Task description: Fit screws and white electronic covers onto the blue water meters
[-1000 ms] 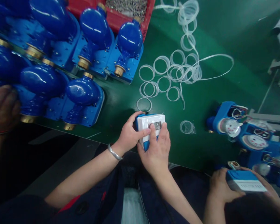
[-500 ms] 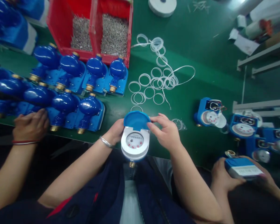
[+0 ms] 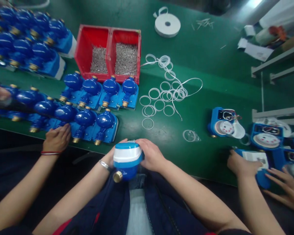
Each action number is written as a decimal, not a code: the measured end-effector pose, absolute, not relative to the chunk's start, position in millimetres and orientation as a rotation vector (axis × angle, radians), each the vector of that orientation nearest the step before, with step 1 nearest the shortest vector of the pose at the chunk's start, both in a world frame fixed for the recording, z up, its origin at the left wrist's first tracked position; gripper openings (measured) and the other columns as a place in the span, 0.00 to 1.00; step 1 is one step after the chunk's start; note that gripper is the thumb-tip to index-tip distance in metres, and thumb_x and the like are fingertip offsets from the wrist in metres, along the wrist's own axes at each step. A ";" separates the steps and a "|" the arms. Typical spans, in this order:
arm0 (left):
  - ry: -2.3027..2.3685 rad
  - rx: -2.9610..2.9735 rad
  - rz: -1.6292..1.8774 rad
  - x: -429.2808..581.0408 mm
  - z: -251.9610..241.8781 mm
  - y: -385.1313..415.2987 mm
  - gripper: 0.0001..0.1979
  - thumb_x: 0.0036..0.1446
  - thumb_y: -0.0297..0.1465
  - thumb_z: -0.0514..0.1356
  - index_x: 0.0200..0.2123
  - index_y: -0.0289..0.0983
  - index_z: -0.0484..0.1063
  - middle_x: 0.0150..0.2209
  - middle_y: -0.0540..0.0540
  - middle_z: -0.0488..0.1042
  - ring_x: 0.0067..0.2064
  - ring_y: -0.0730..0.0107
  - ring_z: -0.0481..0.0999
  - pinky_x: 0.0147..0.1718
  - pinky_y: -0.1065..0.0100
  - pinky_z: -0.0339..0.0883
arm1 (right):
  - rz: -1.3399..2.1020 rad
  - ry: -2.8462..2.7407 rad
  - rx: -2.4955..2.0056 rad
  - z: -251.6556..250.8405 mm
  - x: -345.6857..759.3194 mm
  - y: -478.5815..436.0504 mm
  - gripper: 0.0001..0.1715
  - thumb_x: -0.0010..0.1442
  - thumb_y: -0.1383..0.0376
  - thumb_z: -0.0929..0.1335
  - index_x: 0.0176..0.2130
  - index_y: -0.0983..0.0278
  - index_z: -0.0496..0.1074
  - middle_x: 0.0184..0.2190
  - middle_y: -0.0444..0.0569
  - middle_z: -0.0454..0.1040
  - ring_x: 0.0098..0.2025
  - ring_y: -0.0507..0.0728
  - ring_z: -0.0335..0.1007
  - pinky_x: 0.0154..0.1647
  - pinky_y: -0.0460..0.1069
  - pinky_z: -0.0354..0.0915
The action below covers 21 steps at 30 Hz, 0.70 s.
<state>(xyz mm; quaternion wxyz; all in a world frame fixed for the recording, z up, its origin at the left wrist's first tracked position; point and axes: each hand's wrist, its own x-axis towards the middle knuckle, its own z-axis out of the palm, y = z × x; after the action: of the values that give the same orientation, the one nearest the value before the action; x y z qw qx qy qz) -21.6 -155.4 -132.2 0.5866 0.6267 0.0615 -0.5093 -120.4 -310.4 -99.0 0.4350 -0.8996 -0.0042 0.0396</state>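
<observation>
— Head view: status?
— I record left hand [image 3: 111, 154] and right hand [image 3: 150, 156] clasping the water meter [image 3: 126, 160] at its nine and three o'clock, at the six o'clock edge of the green table [image 3: 210, 94]. I'd advise even pressure, brass port [image 3: 117, 176] unobstructed.

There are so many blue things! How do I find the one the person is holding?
Start at the green table and come to the middle of its near edge. There the left hand and right hand grip a blue-and-white meter. Unlike the rows of blue meters lying nearby, it is off the table and shows a white band.
</observation>
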 end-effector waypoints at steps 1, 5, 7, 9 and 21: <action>0.185 1.459 -1.264 -25.5 -133.8 -148.0 0.21 0.49 0.47 0.54 0.28 0.35 0.73 0.24 0.42 0.74 0.28 0.60 0.74 0.28 0.57 0.69 | 0.148 0.133 -2.182 -109.1 -117.3 -305.8 0.38 0.42 0.67 0.68 0.53 0.66 0.57 0.49 0.55 0.66 0.51 0.60 0.61 0.53 0.56 0.58; 0.221 1.985 -1.085 -40.2 -126.5 -123.3 0.31 0.52 0.52 0.46 0.36 0.29 0.72 0.21 0.40 0.71 0.25 0.57 0.73 0.26 0.55 0.67 | 0.324 0.726 -1.652 -144.0 -96.5 -300.1 0.37 0.34 0.63 0.73 0.46 0.64 0.63 0.36 0.47 0.72 0.39 0.59 0.68 0.42 0.54 0.65; -0.068 2.364 -0.644 -46.4 -116.4 -121.9 0.29 0.55 0.47 0.45 0.45 0.29 0.68 0.33 0.35 0.73 0.38 0.54 0.74 0.38 0.53 0.66 | 0.349 0.777 -1.488 -155.4 -84.7 -297.9 0.30 0.37 0.62 0.72 0.41 0.67 0.65 0.33 0.47 0.73 0.36 0.57 0.70 0.36 0.51 0.66; -0.504 2.546 -0.263 -51.7 -107.9 -130.4 0.25 0.56 0.40 0.49 0.52 0.32 0.62 0.48 0.33 0.68 0.52 0.53 0.65 0.51 0.52 0.57 | 0.372 0.753 -1.465 -162.2 -73.9 -292.6 0.25 0.43 0.61 0.69 0.41 0.68 0.65 0.32 0.49 0.74 0.32 0.56 0.71 0.31 0.49 0.67; -1.072 2.942 -0.038 -42.5 -141.8 -181.7 0.26 0.54 0.26 0.49 0.58 0.37 0.53 0.63 0.38 0.46 0.63 0.49 0.44 0.53 0.43 0.54 | -0.030 0.810 -2.023 -107.5 -63.7 -350.5 0.10 0.53 0.60 0.67 0.36 0.62 0.72 0.34 0.49 0.74 0.38 0.56 0.70 0.40 0.52 0.67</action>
<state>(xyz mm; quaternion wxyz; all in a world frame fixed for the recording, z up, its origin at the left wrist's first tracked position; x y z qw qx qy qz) -42.5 -181.7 -141.8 0.0053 0.9395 -0.3424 -0.0121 -63.7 -350.5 -107.5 0.4626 -0.8230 0.3295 -0.0123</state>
